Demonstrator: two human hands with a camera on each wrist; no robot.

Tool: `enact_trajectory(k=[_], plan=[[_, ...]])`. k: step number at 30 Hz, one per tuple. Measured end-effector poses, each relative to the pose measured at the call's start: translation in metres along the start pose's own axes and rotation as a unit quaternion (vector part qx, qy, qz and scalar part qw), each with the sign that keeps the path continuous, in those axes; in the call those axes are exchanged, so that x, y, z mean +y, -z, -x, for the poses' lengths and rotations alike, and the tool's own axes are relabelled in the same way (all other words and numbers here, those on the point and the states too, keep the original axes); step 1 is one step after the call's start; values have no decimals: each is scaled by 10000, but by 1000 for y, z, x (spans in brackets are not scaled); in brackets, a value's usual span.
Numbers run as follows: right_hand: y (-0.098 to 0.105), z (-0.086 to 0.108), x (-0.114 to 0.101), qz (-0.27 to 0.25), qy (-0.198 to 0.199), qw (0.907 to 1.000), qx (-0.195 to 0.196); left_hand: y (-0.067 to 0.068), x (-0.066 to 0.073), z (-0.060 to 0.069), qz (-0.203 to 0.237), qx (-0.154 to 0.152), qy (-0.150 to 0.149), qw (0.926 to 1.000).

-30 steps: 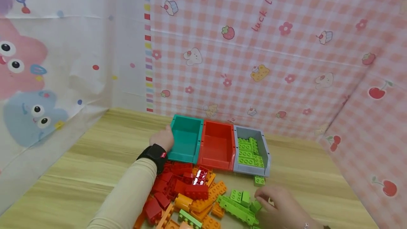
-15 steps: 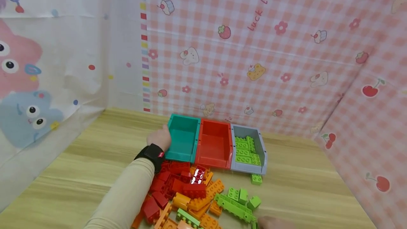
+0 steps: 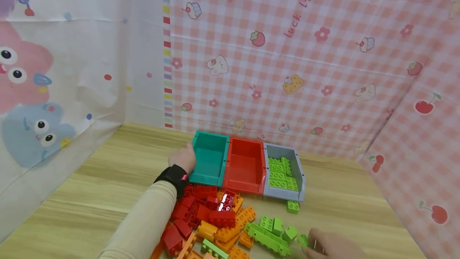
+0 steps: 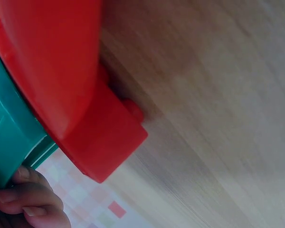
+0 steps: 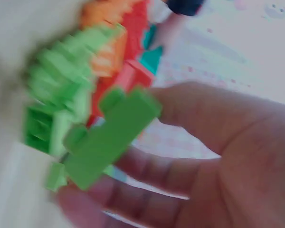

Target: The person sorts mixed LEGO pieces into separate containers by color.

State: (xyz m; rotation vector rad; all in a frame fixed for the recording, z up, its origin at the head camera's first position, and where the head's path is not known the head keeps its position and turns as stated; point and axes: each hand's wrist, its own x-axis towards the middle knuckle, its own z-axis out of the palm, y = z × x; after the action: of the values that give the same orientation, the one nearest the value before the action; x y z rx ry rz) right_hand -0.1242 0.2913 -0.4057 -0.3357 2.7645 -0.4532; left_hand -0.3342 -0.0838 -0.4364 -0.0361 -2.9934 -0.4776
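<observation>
My left hand grips the left wall of the teal bin; its curled fingers lie against the bin's edge in the left wrist view. Near the front right, my right hand pinches a green toy building brick between thumb and fingers, above the table. To its left lie loose green bricks, among them a long green piece and a small green block. Another green brick lies just in front of the grey bin, which contains several green bricks.
The red bin stands between the teal and grey bins. In front of them spreads a pile of red bricks and orange bricks. A light green studded piece lies at the front. Patterned cloth hangs behind the wooden table.
My right hand dipped toward the front edge, then came back up and rightward with a green brick in its fingers. The left hand has stayed at the teal bin.
</observation>
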Motion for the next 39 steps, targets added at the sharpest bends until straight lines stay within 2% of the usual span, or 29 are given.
enact_trajectory(k=[4,8,11,15,20,24,31,34,39], plan=[[32,-16,-16,-214,401,9965,707,5,3,2,36,18,-17,10000],[48,-56,-20,-263,445,9909,1246,7,5,6,23,91,-5,10000],[54,-92,-15,161,201,9839,1768,6,5,9,-67,113,-14,9999],[55,-135,-4,850,186,9701,2267,3,5,11,-154,161,-42,9997],[55,-175,0,1656,314,9531,2514,0,5,7,-130,207,14,9997],[57,-198,0,1950,242,9451,2613,1,3,4,-100,260,118,9995],[51,-211,17,2250,222,9386,2606,-5,6,5,-104,276,122,9995],[48,-214,21,2224,233,9404,2563,-6,5,4,-109,292,107,9995],[46,-216,12,1890,279,9577,2150,-10,-2,-4,-128,317,101,9994]])
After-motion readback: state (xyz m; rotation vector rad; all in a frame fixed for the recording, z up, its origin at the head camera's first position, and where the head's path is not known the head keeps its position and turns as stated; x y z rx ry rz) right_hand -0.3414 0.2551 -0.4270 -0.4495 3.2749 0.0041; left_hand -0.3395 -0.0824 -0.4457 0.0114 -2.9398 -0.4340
